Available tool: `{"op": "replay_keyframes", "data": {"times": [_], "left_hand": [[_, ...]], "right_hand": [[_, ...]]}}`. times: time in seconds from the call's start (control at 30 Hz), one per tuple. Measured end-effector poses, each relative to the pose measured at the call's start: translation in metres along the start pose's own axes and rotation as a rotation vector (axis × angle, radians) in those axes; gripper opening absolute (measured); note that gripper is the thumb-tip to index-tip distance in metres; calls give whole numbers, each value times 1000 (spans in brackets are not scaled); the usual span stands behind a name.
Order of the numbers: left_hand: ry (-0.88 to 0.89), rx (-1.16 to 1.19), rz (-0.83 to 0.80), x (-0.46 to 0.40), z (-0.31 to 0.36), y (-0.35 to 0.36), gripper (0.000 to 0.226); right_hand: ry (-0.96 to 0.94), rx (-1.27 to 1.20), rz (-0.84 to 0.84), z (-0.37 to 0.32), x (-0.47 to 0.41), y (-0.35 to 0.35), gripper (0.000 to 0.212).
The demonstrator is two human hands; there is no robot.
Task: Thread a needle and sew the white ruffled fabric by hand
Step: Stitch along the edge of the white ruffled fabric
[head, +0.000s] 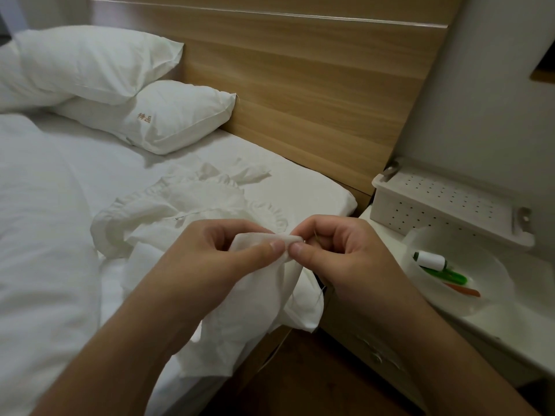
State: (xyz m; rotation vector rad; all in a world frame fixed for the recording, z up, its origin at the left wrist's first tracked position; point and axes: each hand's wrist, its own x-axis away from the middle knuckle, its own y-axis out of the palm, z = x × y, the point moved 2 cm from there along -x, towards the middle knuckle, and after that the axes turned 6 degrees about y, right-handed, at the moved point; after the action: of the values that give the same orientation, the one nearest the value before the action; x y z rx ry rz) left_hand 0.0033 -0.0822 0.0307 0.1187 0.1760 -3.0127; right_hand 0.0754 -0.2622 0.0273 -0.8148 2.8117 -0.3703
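Note:
The white ruffled fabric lies bunched on the bed, and one folded edge of it is lifted between my hands. My left hand pinches that folded edge between thumb and fingers. My right hand meets it from the right, thumb and fingers pinched at the fabric's tip, where a thin needle barely shows. A fine thread trails down under my right palm. A second needle or pin seems stuck in the ruffles on the bed.
A white bowl on the bedside table holds a white thread spool, a green tool and an orange one. A perforated white box stands behind it. Two pillows lean on the wooden headboard.

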Motion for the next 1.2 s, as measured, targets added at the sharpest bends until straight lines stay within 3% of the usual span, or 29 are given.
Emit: {"op": "replay_keyframes", "data": {"times": [0.17,0.3,0.53,0.67,0.83,1.2], "left_hand": [[2,48,25,-2,-6,-4,25],[13,66,31,-1,-4,-4,12],[3,117,127,-1,-6,-8,19],[14,98,136,-1,-5,-7,15],[37,71,143,-1,-3,-6,9],[63,44,135,0,-2,-5,10]], "right_hand": [[4,33,19,1,-1,0,10],[11,53,50,1,-1,-3,11],[137,-193,98,-3,2,-15,22],[54,-79,94,-13,7,-11,28],[6,10,41,-17,12,-3,12],[-50,110,152,-11,12,-1,12]]}}
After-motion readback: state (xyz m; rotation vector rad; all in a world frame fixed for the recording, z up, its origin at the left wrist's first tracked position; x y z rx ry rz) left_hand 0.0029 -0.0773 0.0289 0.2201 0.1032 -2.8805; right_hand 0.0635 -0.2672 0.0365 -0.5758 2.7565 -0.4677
